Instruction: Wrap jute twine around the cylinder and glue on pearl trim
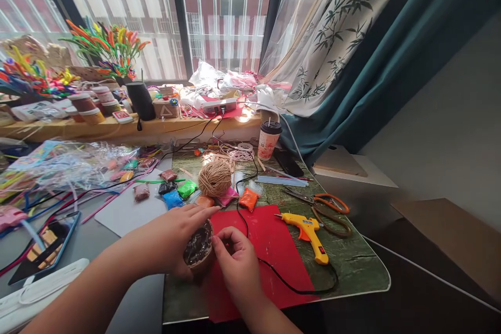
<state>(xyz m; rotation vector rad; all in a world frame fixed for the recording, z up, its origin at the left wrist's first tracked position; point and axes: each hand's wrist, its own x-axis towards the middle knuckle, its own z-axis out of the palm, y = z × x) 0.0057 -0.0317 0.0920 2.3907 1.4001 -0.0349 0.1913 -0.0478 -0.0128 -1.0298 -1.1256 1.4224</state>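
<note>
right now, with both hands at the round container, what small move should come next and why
Probably press gently with the right hand along the rim of the round container: the left hand holds it, the right fingertips are at its edge, and the yellow hot-glue gun lies out of hand.

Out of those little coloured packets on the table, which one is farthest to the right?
The bright orange packet, at the far edge of the red sheet; the pink packet, green packet and blue packet all lie left of it.

The head-worn camera looks forward and down from above, near the red sheet [274, 242]. Beyond that sheet, it faces the window [230, 15].
</note>
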